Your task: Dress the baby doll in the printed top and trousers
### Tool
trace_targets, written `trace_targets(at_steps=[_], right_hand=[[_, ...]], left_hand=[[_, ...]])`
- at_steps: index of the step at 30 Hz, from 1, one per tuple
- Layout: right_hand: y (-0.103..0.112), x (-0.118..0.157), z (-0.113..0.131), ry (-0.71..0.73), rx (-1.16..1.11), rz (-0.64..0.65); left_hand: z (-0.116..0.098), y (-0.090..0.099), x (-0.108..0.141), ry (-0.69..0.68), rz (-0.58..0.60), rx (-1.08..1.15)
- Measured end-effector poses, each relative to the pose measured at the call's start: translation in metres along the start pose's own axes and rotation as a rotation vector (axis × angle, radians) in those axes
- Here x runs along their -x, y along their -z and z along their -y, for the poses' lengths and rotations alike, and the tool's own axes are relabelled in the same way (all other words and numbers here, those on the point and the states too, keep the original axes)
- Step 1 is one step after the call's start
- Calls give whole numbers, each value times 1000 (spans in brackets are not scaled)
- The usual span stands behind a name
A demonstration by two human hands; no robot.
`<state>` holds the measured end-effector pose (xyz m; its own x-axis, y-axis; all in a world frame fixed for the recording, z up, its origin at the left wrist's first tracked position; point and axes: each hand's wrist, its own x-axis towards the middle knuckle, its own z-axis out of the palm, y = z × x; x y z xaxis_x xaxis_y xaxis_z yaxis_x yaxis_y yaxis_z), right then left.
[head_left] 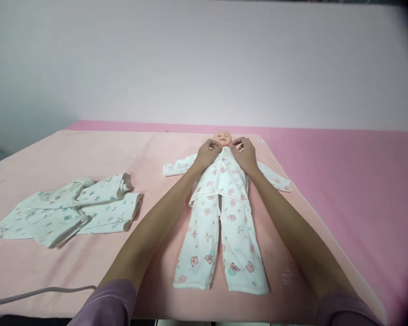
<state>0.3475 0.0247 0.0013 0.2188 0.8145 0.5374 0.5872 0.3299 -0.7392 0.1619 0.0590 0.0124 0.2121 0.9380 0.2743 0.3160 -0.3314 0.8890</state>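
Observation:
A doll (222, 136) lies on its back, dressed in a white long-sleeved top (224, 174) and white trousers (204, 240) printed with small pink animals. Both of its sleeves stretch outward. At the left side of the neck, the fingers of my left hand (209, 153) pinch the top's collar. My right hand (244, 155) has its fingers closed on the collar at the right side, just below the doll's chin. The fingertips partly hide the collar edge.
White baby clothes with green prints (68, 208) lie folded at the left. A pink blanket (156, 154) covers much of the pink table (360, 190). A grey cable (41, 292) crosses the front left; a pale wall (204, 63) stands behind.

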Motion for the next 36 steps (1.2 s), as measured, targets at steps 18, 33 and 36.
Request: trace_targets(at_steps=[18,33,36], right_hand=[[69,129,35,146,175,294],[78,152,24,185,84,277],[78,152,21,172,71,281]], left_hand=[[-24,27,15,-242,379,-523],[-10,61,79,-398,303,-564],[-19,58,79,-464,306,-540]])
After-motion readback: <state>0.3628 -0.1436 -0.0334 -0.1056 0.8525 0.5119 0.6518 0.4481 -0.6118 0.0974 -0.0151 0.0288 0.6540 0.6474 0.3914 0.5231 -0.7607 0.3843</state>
